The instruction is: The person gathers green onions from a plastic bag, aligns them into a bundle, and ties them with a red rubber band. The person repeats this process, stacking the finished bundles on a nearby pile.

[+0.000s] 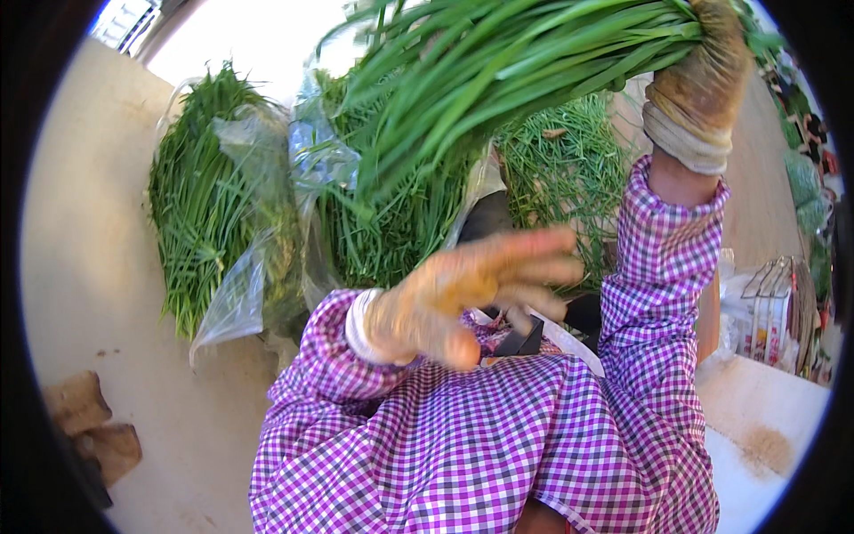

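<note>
My right hand [707,80], in a soiled work glove, is raised at the upper right and grips a thick bunch of long green leaves [534,60], which look like garlic chives. The bunch stretches leftward from my fist, its leaf ends blurred. In front of my chest, my gloved left hand [467,287] is blurred, with its fingers spread and nothing in them. Below the raised bunch, more green leaves [393,227] fill a clear plastic bag [310,220]. Further left, another large heap of the leaves [200,200] lies partly wrapped in clear plastic [243,294].
Loose green trimmings [567,160] cover the floor ahead. Brown scraps [93,427], perhaps cardboard, lie at the lower left. At the right are a white container [767,327] beside a wire rack and a pale surface with a brown stain [764,447]. Several bagged goods [804,187] line the far right.
</note>
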`<state>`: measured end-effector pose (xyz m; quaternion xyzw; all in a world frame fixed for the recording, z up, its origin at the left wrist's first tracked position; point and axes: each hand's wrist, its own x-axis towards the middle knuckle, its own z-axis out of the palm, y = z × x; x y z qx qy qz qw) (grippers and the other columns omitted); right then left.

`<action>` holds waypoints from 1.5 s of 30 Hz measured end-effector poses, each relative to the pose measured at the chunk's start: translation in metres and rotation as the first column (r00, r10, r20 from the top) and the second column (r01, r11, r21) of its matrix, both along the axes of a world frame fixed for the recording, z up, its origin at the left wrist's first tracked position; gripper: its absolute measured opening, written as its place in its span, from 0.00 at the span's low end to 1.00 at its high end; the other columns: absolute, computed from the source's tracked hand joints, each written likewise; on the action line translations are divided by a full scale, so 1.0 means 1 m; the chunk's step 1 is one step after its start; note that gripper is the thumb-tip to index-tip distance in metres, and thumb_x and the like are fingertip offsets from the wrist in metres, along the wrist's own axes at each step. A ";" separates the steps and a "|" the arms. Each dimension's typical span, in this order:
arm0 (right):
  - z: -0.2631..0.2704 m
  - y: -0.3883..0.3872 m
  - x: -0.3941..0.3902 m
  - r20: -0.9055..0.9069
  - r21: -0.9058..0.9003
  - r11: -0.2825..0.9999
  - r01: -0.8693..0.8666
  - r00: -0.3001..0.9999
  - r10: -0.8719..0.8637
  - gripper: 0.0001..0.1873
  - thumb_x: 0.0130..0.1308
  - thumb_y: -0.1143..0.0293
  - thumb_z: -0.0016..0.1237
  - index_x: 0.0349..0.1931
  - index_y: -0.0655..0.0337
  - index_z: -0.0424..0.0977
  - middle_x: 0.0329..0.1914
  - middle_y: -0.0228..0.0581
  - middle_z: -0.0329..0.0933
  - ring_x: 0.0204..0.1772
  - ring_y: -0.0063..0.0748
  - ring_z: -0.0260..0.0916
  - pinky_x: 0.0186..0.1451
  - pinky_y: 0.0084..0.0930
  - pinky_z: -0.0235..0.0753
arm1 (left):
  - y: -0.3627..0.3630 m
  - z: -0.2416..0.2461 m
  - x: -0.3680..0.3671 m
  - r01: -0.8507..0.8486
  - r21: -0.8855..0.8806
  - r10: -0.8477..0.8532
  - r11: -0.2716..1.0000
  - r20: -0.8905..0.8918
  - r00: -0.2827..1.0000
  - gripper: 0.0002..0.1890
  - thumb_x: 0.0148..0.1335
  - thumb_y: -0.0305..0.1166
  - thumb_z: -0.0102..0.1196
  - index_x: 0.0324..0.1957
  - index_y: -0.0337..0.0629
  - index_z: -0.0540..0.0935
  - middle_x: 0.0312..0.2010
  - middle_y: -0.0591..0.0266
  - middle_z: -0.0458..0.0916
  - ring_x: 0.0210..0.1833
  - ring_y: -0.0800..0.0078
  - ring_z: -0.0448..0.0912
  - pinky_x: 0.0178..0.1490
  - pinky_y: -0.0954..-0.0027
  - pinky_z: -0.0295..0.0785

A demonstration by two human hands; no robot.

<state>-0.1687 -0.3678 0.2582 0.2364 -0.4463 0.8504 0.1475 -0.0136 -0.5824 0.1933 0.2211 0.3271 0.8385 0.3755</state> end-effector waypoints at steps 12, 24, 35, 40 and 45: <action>-0.149 -0.104 0.197 -0.360 0.904 0.011 0.427 0.749 0.555 0.19 0.61 0.57 0.51 0.54 0.43 0.76 0.53 0.29 0.77 0.67 0.42 0.65 0.73 0.55 0.56 | -0.046 -0.189 0.085 -0.713 0.107 0.464 0.693 0.691 0.554 0.23 0.72 0.47 0.48 0.60 0.44 0.75 0.52 0.51 0.81 0.56 0.59 0.80 0.55 0.53 0.81; -0.178 0.022 0.197 0.887 -0.169 0.516 -0.840 0.099 0.452 0.39 0.73 0.44 0.42 0.72 0.65 0.53 0.66 0.58 0.68 0.66 0.51 0.68 0.64 0.43 0.74 | -0.028 -0.156 0.103 -0.419 0.186 0.201 0.889 0.663 0.721 0.36 0.61 0.48 0.62 0.66 0.37 0.69 0.59 0.46 0.77 0.56 0.54 0.80 0.60 0.51 0.78; -0.122 0.041 0.147 0.708 0.020 0.944 -0.330 0.672 0.219 0.26 0.63 0.61 0.60 0.60 0.59 0.73 0.53 0.38 0.80 0.54 0.33 0.79 0.59 0.35 0.79 | 0.043 -0.101 0.025 -0.223 -0.291 0.232 0.931 -0.001 0.973 0.40 0.46 0.35 0.75 0.63 0.41 0.72 0.55 0.63 0.78 0.59 0.65 0.74 0.65 0.63 0.67; -0.120 0.083 0.150 0.433 0.369 0.927 0.060 0.872 -0.229 0.25 0.59 0.68 0.64 0.56 0.65 0.75 0.52 0.39 0.81 0.53 0.33 0.78 0.57 0.30 0.78 | 0.104 -0.055 -0.018 -0.437 -0.101 0.380 0.894 -0.344 0.858 0.40 0.48 0.44 0.76 0.60 0.35 0.74 0.54 0.58 0.79 0.54 0.64 0.77 0.62 0.63 0.71; -0.136 0.136 0.160 0.281 0.614 0.780 0.125 0.888 -0.364 0.29 0.57 0.66 0.66 0.58 0.63 0.73 0.54 0.37 0.79 0.56 0.31 0.74 0.61 0.33 0.75 | 0.172 -0.066 -0.041 -0.464 -0.057 0.432 0.884 -0.280 0.857 0.36 0.48 0.29 0.75 0.60 0.37 0.73 0.52 0.56 0.80 0.52 0.67 0.80 0.61 0.63 0.74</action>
